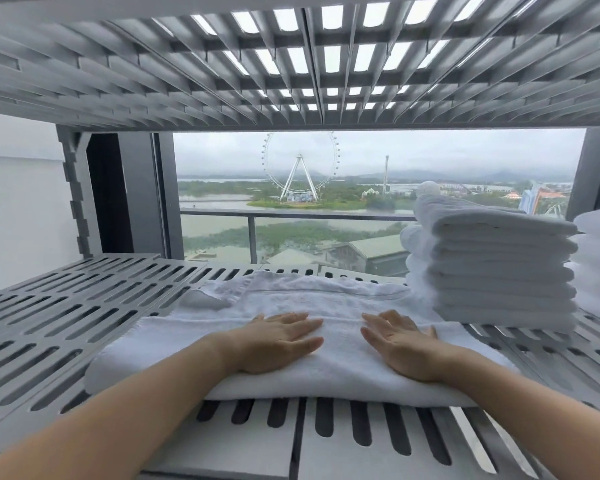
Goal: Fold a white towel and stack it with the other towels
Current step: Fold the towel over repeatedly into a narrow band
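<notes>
The white towel (pixel 340 372) lies folded on the grey shelf (pixel 66 323). Left hand (pixel 278 344) and right hand (pixel 400 344) press it flat, fingers spread. The towel stack (pixel 499 268) sits just beside.

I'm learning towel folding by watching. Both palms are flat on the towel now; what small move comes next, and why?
Probably fold it across, end to end. The towel under the left hand and right hand lies as a long band, wider than the stack of folded towels.

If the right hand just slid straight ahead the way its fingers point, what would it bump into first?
Probably nothing solid: the right hand points up-left across the flat white towel, passing left of the towel stack. Depth is hard to judge.
</notes>
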